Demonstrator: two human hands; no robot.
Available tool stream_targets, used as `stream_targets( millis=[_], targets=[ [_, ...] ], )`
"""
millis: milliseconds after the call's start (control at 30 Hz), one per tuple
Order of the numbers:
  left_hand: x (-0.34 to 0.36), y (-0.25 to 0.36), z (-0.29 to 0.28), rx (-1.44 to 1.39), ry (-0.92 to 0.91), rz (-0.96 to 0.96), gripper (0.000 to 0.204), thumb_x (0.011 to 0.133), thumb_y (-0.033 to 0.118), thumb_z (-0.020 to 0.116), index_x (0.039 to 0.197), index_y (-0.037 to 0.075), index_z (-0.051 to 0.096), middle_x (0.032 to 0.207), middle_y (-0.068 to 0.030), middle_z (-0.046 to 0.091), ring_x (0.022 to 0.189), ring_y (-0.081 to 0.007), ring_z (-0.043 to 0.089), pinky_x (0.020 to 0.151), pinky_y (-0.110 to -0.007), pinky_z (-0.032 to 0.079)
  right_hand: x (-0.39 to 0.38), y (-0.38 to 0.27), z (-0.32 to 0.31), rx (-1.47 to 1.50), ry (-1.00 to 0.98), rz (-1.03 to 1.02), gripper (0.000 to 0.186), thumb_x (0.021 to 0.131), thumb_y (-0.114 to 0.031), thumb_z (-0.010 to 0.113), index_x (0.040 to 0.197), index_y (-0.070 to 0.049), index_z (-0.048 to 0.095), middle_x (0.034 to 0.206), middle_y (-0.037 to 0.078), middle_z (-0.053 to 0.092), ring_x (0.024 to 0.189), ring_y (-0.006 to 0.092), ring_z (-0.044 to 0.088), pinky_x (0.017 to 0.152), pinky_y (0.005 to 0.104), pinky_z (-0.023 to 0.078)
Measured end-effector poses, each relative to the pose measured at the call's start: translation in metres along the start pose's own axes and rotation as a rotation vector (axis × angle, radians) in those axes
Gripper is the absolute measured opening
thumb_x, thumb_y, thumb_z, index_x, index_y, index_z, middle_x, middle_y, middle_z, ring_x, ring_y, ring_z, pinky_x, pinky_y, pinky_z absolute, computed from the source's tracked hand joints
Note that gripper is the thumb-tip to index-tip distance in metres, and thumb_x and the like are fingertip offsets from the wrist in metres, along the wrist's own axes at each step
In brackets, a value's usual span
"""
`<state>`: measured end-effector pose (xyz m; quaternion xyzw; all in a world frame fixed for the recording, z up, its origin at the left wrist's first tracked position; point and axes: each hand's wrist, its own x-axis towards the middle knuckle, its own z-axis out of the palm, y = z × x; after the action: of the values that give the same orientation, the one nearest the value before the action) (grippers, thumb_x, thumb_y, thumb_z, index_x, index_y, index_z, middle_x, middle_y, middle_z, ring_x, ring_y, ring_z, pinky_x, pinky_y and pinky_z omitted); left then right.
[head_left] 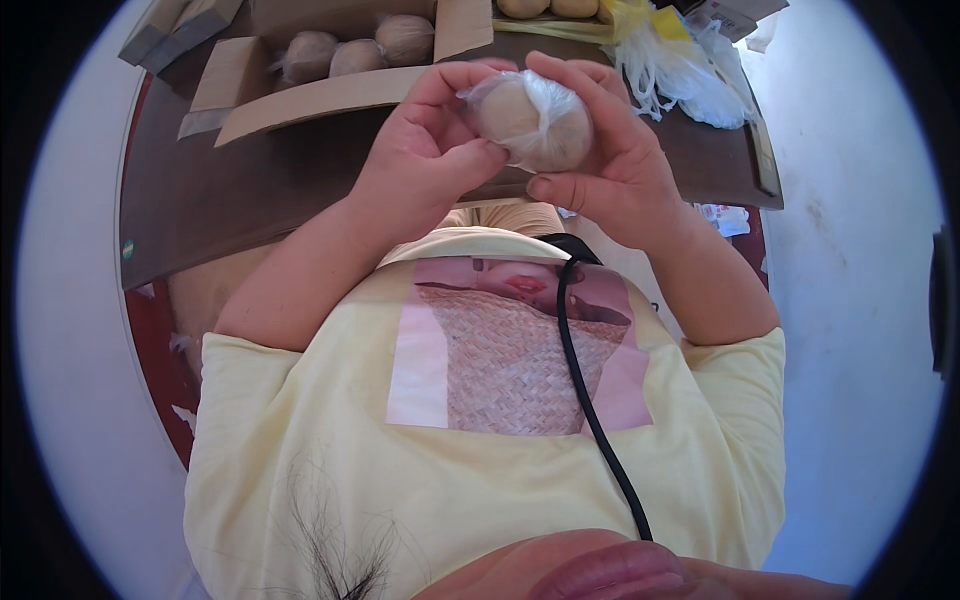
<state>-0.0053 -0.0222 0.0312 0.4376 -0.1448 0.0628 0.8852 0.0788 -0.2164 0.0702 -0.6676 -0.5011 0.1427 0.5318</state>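
Head view: a round, tan item wrapped in clear plastic film (540,122) is gripped between the curled fingers of the left hand (425,150) and the right hand (625,150), above the dark brown wooden surface (240,185); its left side is pressed by the left thumb.

Looked like a fruit-packing spot. Had a brown table (210,195) bearing plastic-wrapped fruits (357,58) in a cardboard box (320,104), plus plastic bags (700,82).
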Motion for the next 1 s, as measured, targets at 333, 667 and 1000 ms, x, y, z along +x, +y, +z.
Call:
stream_targets(
  millis=[333,667,1000],
  targets=[
    [-0.011,0.025,-0.013,-0.004,0.11,0.181,0.047,0.085,0.006,0.066,0.128,0.006,0.045,0.124,-0.0079,0.058,0.119,-0.0193,0.056,0.102,-0.036,0.046,0.062,0.009,0.033,-0.054,0.072,-0.301,0.072,0.086,-0.037,0.075,0.14,-0.002,0.044,0.141,0.017,0.035,0.133,0.0277,0.031,0.11,0.0408,0.026],
    [0.045,0.177,-0.099,0.797,0.198,-0.185,0.026,0.081,0.002,0.067,0.104,0.002,0.056,0.093,-0.0052,0.063,0.079,-0.0155,0.063,0.073,-0.028,0.053,0.162,0.02,0.015,-0.393,-0.207,-0.124,0.042,0.091,-0.015,0.061,0.129,0.003,0.056,0.125,0.019,0.058,0.118,0.0299,0.055,0.102,0.0367,0.043],
    [0.061,0.183,-0.155,1.384,0.086,-0.727,0.033,0.084,0.015,0.064,0.114,0.004,0.054,0.104,-0.0049,0.06,0.096,-0.0153,0.061,0.084,-0.03,0.054,0.229,0.063,0.071,-1.003,-0.709,-0.036,0.042,0.094,-0.039,0.055,0.131,-0.019,0.058,0.125,0.009,0.061,0.117,0.0335,0.058,0.105,0.0476,0.039]
  ],
)
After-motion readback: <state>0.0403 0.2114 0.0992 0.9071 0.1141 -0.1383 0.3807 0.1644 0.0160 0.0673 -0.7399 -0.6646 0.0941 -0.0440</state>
